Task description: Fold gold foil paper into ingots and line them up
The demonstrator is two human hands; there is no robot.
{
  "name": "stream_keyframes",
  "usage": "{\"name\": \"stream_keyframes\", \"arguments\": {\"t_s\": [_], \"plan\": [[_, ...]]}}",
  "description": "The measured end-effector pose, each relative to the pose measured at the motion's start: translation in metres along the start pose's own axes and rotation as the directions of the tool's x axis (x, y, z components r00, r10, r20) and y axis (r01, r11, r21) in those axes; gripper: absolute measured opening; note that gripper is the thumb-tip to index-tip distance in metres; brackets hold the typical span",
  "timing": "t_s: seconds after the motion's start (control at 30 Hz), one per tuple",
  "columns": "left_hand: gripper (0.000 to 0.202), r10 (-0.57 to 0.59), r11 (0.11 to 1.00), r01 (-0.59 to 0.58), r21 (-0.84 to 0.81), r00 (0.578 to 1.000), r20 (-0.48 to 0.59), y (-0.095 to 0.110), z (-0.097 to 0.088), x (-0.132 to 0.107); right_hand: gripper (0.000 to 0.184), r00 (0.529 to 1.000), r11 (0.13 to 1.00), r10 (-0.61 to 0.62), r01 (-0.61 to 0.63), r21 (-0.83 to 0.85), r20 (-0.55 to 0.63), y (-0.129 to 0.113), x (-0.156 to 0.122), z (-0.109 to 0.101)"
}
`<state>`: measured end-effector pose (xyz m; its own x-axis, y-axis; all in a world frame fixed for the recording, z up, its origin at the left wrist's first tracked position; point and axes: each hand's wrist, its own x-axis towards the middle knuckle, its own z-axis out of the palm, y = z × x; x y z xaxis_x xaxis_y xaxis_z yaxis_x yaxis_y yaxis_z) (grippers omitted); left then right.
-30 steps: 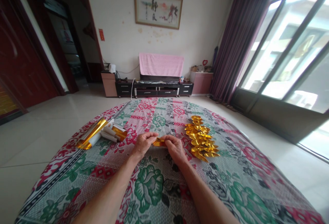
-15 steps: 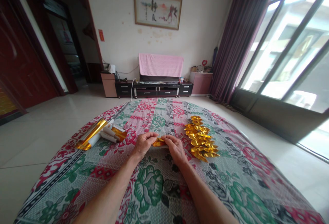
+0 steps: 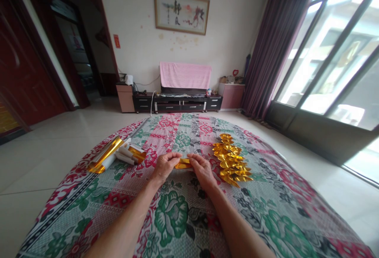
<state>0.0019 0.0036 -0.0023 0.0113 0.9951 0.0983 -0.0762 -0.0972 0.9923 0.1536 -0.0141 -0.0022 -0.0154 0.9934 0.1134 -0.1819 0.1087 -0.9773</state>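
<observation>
Between my hands, a small folded piece of gold foil paper (image 3: pixel 183 164) is held just above the flowered tablecloth (image 3: pixel 171 214). My left hand (image 3: pixel 166 167) pinches its left end between thumb and fingers. At the right end my right hand (image 3: pixel 203 169) grips it the same way. To the right lies a column of folded gold paper ingots (image 3: pixel 232 161), overlapping one another and pointed at the ends. On the left rest rolled sheets of gold foil paper (image 3: pixel 109 155), white on the back, with more curled white-backed sheets (image 3: pixel 130 153) beside them.
Beyond the table's far edge stands a low black TV cabinet (image 3: pixel 180 104) with a pink cloth (image 3: pixel 185 74) draped over the screen. A purple curtain (image 3: pixel 266 53) and glass doors line the right side. Dark red doors (image 3: pixel 26 60) are at left.
The folded gold paper between my fingertips looks flatter and a little wider than before. My hands have barely shifted, and the ingots and rolled sheets lie as they were.
</observation>
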Motion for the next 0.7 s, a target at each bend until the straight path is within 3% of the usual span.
{"name": "stream_keyframes", "arguments": {"t_s": [0.17, 0.3, 0.43, 0.57, 0.63, 0.7], "plan": [[0.024, 0.003, 0.996, -0.004, 0.092, 1.000, 0.014, 0.002, 0.000, 0.000, 0.036, 0.999, 0.999, -0.020, 0.018, 0.047, 0.033, 0.004, 0.002, 0.000], [0.024, 0.058, 0.956, -0.079, 0.283, 0.995, 0.081, 0.004, -0.004, 0.001, 0.030, 0.994, 0.986, -0.113, 0.112, -0.123, 0.006, 0.004, 0.001, 0.000], [0.025, 0.201, 0.791, -0.259, 0.554, 0.966, 0.164, 0.009, -0.008, 0.000, 0.028, 0.968, 0.898, -0.252, 0.238, -0.370, 0.012, 0.003, -0.001, 0.001], [0.027, 0.256, 0.590, -0.351, 0.727, 0.935, 0.243, 0.017, -0.007, -0.001, 0.029, 0.947, 0.824, -0.316, 0.305, -0.478, 0.058, 0.004, -0.003, 0.002], [0.028, 0.252, 0.548, -0.360, 0.755, 0.932, 0.261, 0.019, -0.005, -0.002, 0.030, 0.943, 0.810, -0.325, 0.316, -0.495, 0.071, 0.004, -0.004, 0.003], [0.028, 0.235, 0.568, -0.340, 0.749, 0.940, 0.248, 0.019, -0.003, -0.002, 0.030, 0.941, 0.807, -0.329, 0.323, -0.494, 0.078, 0.005, -0.004, 0.003]]}}
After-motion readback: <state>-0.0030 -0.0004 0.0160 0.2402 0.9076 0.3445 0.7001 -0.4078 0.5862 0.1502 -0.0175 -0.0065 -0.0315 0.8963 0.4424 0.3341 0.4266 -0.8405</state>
